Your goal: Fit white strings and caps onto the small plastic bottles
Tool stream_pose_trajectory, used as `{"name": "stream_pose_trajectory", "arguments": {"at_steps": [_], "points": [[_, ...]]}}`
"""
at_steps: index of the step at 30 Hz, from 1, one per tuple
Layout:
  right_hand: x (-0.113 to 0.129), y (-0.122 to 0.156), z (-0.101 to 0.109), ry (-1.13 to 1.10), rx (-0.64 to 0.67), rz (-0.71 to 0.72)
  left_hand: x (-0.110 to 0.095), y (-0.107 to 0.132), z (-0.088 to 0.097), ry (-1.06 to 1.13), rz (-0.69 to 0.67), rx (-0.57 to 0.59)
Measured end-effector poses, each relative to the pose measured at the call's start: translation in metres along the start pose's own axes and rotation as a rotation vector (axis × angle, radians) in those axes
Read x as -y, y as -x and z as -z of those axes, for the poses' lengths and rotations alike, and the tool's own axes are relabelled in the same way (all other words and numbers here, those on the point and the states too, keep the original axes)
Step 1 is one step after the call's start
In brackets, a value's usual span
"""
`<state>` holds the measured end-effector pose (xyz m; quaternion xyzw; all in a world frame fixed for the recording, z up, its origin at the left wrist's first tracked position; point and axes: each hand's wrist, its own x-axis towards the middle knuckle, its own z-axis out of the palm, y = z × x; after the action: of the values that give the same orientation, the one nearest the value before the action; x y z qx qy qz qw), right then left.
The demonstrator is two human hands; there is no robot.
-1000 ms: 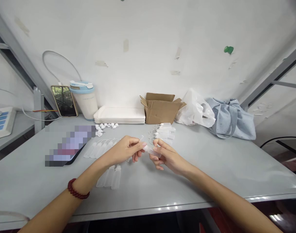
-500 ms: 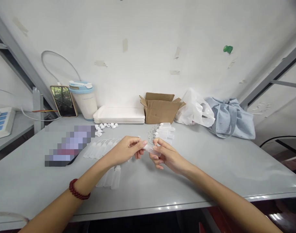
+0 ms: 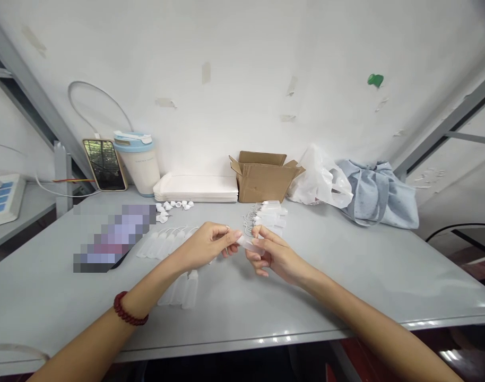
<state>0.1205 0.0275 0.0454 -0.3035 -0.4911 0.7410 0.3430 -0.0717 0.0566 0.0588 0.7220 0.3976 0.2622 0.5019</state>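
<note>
My two hands meet above the middle of the grey table (image 3: 346, 286). My right hand (image 3: 271, 256) grips a small translucent plastic bottle (image 3: 248, 243) lying sideways. My left hand (image 3: 209, 245), with a red bead bracelet on the wrist, pinches a small white piece at the bottle's left end. Under and left of my left hand lie several empty translucent bottles (image 3: 163, 243), and a few more bottles (image 3: 182, 289) lie nearer me. Behind my hands is a pile of bottles with white loops (image 3: 268, 215). Small white caps (image 3: 173, 207) are scattered further back.
Along the wall stand a phone (image 3: 104, 164), a blue-lidded white cup (image 3: 138, 162), a stack of white trays (image 3: 197, 188), an open cardboard box (image 3: 262, 176), a white plastic bag (image 3: 320, 180) and a pale blue cloth bag (image 3: 380, 193). A blurred flat object (image 3: 113, 239) lies left.
Almost nothing has moved. My left fingers have shifted slightly on the piece at the bottle's end while the right hand keeps its grip.
</note>
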Motion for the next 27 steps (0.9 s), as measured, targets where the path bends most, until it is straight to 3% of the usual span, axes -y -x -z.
{"name": "stream_pose_trajectory", "arguments": {"at_steps": [4,10,13,15,22,27], "points": [[-0.002,-0.001,0.000,0.130,-0.062,0.067,0.001,0.001,0.000,-0.003,-0.008,-0.023],[-0.014,-0.003,0.006,0.944,-0.332,0.445,0.004,0.000,0.001,0.020,0.052,-0.115],[-0.019,-0.003,0.008,1.162,-0.368,0.630,0.005,0.001,0.001,0.023,0.055,-0.102],[-0.017,-0.002,0.006,1.168,-0.370,0.628,0.004,0.001,0.001,0.008,0.035,-0.073],[-0.001,0.001,0.002,0.742,-0.318,0.227,-0.002,0.004,0.000,-0.104,-0.098,-0.060],[0.000,-0.002,0.007,0.545,-0.271,0.144,-0.004,0.006,-0.001,-0.160,-0.185,-0.076]]}}
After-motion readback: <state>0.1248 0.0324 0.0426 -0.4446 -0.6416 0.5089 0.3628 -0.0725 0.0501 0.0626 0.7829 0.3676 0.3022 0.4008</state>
